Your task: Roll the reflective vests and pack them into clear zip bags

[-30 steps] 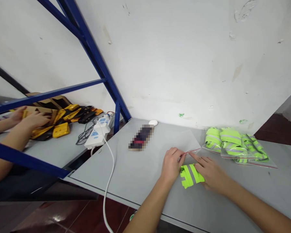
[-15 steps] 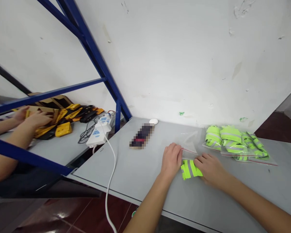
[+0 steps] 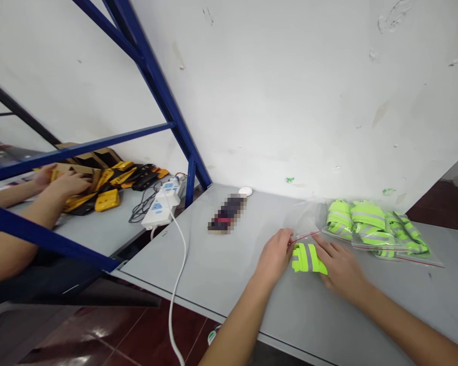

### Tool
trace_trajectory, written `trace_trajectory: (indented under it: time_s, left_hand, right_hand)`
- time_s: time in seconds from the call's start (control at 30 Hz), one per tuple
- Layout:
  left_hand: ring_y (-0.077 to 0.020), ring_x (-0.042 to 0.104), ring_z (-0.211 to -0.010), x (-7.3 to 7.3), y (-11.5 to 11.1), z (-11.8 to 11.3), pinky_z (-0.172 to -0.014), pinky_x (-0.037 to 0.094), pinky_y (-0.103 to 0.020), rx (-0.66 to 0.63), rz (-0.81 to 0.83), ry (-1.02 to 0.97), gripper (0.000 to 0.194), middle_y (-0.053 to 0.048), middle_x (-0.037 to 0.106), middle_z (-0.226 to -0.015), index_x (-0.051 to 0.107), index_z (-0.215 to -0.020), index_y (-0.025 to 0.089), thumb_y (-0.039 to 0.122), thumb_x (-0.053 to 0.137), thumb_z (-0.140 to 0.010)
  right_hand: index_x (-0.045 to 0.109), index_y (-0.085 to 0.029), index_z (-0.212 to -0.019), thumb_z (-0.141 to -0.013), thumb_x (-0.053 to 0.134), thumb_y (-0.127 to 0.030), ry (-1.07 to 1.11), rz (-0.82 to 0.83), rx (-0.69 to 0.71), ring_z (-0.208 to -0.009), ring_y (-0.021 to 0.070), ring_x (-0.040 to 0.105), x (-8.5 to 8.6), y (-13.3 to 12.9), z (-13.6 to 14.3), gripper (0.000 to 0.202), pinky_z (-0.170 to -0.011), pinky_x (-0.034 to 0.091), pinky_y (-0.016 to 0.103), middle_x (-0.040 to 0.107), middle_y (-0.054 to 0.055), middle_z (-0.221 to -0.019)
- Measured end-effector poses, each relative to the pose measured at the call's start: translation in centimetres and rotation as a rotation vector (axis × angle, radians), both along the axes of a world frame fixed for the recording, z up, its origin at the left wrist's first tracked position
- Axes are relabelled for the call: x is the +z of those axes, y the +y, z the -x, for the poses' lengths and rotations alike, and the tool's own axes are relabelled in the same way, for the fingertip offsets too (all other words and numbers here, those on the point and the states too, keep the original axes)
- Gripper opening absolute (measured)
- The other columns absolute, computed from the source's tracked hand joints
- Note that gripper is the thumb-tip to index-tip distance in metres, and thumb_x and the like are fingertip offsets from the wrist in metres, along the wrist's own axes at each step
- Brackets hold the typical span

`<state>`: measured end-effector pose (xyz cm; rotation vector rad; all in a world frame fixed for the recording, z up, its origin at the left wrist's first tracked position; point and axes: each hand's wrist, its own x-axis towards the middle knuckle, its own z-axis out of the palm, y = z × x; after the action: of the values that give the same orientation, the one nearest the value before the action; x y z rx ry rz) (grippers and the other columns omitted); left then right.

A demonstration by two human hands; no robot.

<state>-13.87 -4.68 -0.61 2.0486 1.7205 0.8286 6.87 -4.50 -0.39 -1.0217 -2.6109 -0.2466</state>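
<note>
A folded fluorescent yellow-green reflective strap with silver bands lies between my hands on the grey table. Beyond it, a clear zip bag with a red seal line has its mouth toward me. My left hand is closed, pinching the bag's left corner near the strap's left end. On the other side, my right hand has its fingers against the strap's right end and close to the bag's right corner; its thumb is hidden. The strap's far edge sits at the bag's mouth.
Filled zip bags of reflective straps lie right by the wall. A blurred-out dark object and a white round item lie left. A white cable crosses the table. Beyond the blue frame, another person's hands handle yellow-black items.
The strap has moved slightly away from me, up to the bag's mouth. My right fingers have shifted toward the bag's right corner. The camera view has turned slightly left.
</note>
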Motion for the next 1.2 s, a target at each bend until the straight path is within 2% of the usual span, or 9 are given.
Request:
trace_trajectory:
  time_s: [0.13,0.27,0.43,0.53,0.67,0.87,0.93,1.07,1.2]
  left_hand:
    - [-0.0176,0.061,-0.085,-0.4,0.0,-0.3,-0.077,0.047,-0.029,0.043,0.001,-0.063,0.042,-0.001,0.066,-0.092,0.047,-0.121,0.023,0.009,0.053,-0.082]
    - [-0.0177,0.061,-0.082,-0.7,0.0,-0.6,-0.080,0.045,-0.032,0.103,-0.178,-0.058,0.038,0.001,0.068,-0.087,0.047,-0.125,0.022,0.016,0.054,-0.087]
    - [-0.0182,0.058,-0.081,-0.1,-0.4,-1.2,-0.071,0.036,-0.033,0.014,-0.502,0.073,0.011,-0.001,0.069,-0.082,0.062,-0.098,0.022,0.020,0.054,-0.091]
    - [-0.0169,0.056,-0.079,0.6,-0.7,-1.6,-0.068,0.033,-0.033,0.004,-0.599,0.071,0.009,-0.001,0.070,-0.082,0.065,-0.093,0.021,0.020,0.056,-0.090]
    - [-0.0165,0.056,-0.080,1.2,-1.1,-1.9,-0.071,0.032,-0.033,0.032,-0.625,0.050,0.011,-0.001,0.070,-0.084,0.066,-0.094,0.023,0.018,0.058,-0.087]
    - [-0.0163,0.056,-0.079,1.1,-1.4,-1.9,-0.075,0.031,-0.033,0.093,-0.607,0.039,0.010,0.000,0.068,-0.079,0.063,-0.091,0.021,0.016,0.056,-0.087]
    - [-0.0167,0.055,-0.080,1.2,-1.5,-1.9,-0.076,0.031,-0.033,0.097,-0.580,0.023,0.009,0.000,0.068,-0.078,0.062,-0.090,0.021,0.017,0.054,-0.087]
    - [-0.0175,0.054,-0.078,1.3,-1.7,-2.0,-0.074,0.031,-0.033,0.080,-0.523,0.021,0.012,-0.001,0.064,-0.075,0.061,-0.086,0.019,0.015,0.050,-0.088]
    - [-0.0169,0.055,-0.076,1.5,-1.8,-2.6,-0.075,0.030,-0.034,0.041,-0.550,0.022,0.014,0.000,0.065,-0.073,0.061,-0.088,0.019,0.015,0.047,-0.090]
  right_hand:
    - [0.054,-0.018,-0.121,-0.056,0.059,-0.003,-0.031,-0.055,-0.048,-0.086,0.0284,0.055,0.5,-0.2,-0.3,0.067,-0.072,0.044,0.039,0.059,0.014,-0.127]
    - [0.058,-0.020,-0.115,-0.061,0.054,0.000,-0.051,-0.106,-0.181,-0.089,0.0293,0.058,0.7,0.1,-0.5,0.058,-0.075,0.044,0.040,0.054,0.015,-0.130]
    - [0.061,-0.017,-0.114,-0.067,0.051,0.001,-0.196,-0.125,-0.224,-0.079,0.0240,0.060,1.4,0.2,0.7,0.052,-0.070,0.045,0.038,0.038,0.010,-0.150]
    - [0.060,-0.015,-0.118,-0.069,0.052,-0.001,-0.194,-0.097,-0.223,-0.085,0.0251,0.062,1.6,0.4,1.4,0.052,-0.071,0.047,0.037,0.040,0.009,-0.149]
    - [0.055,-0.012,-0.124,-0.071,0.052,-0.003,-0.089,-0.054,-0.211,-0.096,0.0264,0.061,1.4,0.8,1.3,0.054,-0.075,0.047,0.037,0.045,0.010,-0.145]
    - [0.054,-0.010,-0.120,-0.078,0.049,-0.007,0.031,-0.078,-0.247,-0.094,0.0258,0.062,1.6,0.6,0.5,0.042,-0.073,0.046,0.036,0.049,0.011,-0.142]
    - [0.056,-0.011,-0.119,-0.079,0.049,-0.007,0.021,-0.087,-0.252,-0.093,0.0260,0.062,2.0,0.4,0.4,0.040,-0.072,0.046,0.037,0.045,0.010,-0.145]
    - [0.060,-0.012,-0.112,-0.077,0.046,-0.001,-0.095,-0.105,-0.245,-0.086,0.0253,0.060,3.1,0.1,0.8,0.039,-0.067,0.044,0.039,0.028,0.009,-0.154]
    - [0.059,-0.013,-0.117,-0.078,0.044,0.000,-0.163,-0.086,-0.234,-0.087,0.0273,0.059,3.2,0.5,1.7,0.044,-0.066,0.042,0.041,0.027,0.009,-0.154]
